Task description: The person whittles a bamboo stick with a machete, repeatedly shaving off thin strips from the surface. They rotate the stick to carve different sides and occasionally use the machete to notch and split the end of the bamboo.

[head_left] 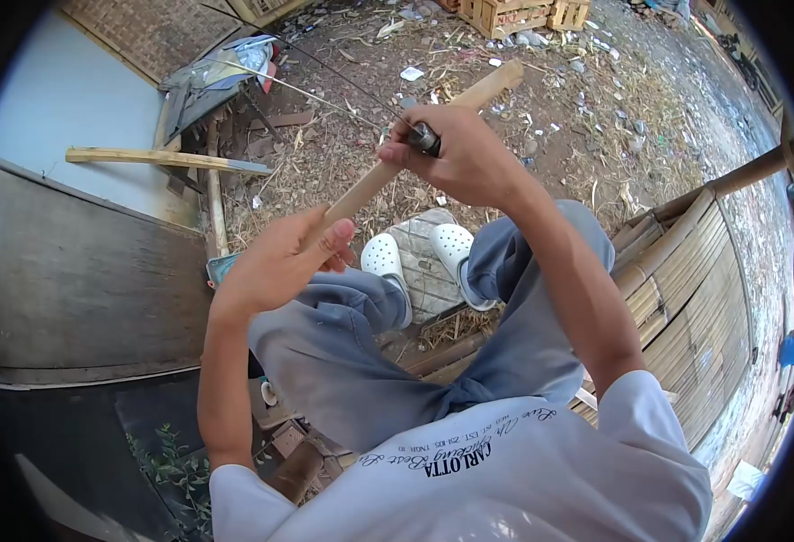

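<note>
A long pale wooden or bamboo stick [365,191] slants across in front of my knees. My left hand [275,262] is closed around its near end, thumb laid along it. Farther up, my right hand [464,154] is closed on a dark-handled tool [426,138], held against the stick. From that hand a long thin dark line, which looks like a blade seen edge-on, runs toward the upper left. Beside it is a thin pale strip [297,88]; whether it is held or part of the tool I cannot tell. The stick's far end [501,79] extends past my right hand.
White clogs [383,256] rest on a worn board [424,271]. Dry shavings and litter cover the ground. A plank [162,160] juts out at left beside a wall [72,262]. Wooden crates [510,16] stand at the back. Bamboo slats [686,280] lie at right.
</note>
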The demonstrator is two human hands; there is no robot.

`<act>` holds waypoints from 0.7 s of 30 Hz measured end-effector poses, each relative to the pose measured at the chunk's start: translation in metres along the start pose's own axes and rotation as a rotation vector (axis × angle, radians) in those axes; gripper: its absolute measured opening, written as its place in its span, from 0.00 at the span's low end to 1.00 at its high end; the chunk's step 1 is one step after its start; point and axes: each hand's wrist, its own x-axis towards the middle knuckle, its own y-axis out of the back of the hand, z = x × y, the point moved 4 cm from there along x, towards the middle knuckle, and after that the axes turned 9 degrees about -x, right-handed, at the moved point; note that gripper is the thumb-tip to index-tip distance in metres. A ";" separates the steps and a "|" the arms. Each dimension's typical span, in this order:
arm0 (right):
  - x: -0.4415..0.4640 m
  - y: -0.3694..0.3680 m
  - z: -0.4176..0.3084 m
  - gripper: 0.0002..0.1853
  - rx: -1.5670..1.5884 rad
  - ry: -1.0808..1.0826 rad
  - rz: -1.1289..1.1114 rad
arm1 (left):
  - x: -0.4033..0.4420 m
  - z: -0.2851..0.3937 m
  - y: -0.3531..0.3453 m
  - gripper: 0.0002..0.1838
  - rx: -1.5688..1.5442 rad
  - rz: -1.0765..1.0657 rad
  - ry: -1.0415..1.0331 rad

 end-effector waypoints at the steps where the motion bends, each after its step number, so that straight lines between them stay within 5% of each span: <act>1: 0.000 0.001 -0.002 0.15 0.005 -0.014 -0.011 | 0.000 0.002 0.004 0.22 0.004 0.011 -0.014; 3: -0.001 0.000 -0.004 0.13 0.048 0.018 0.039 | 0.000 -0.002 -0.001 0.20 -0.357 -0.126 0.282; 7: -0.003 0.003 -0.009 0.13 -0.189 0.196 0.478 | -0.001 -0.028 -0.016 0.17 -0.665 -0.003 0.268; 12: -0.018 -0.007 -0.017 0.13 -0.287 0.047 0.385 | -0.005 -0.032 -0.028 0.12 -0.470 0.214 0.053; 14: -0.023 -0.014 -0.025 0.15 -0.227 0.165 0.376 | -0.007 -0.032 -0.027 0.13 -0.406 0.270 0.153; 20: -0.039 -0.039 -0.039 0.14 -0.188 0.316 0.258 | -0.014 -0.042 -0.012 0.19 -0.390 0.388 0.030; 21: -0.041 -0.044 -0.039 0.14 -0.190 0.323 0.190 | -0.011 -0.034 -0.014 0.20 -0.245 0.435 -0.269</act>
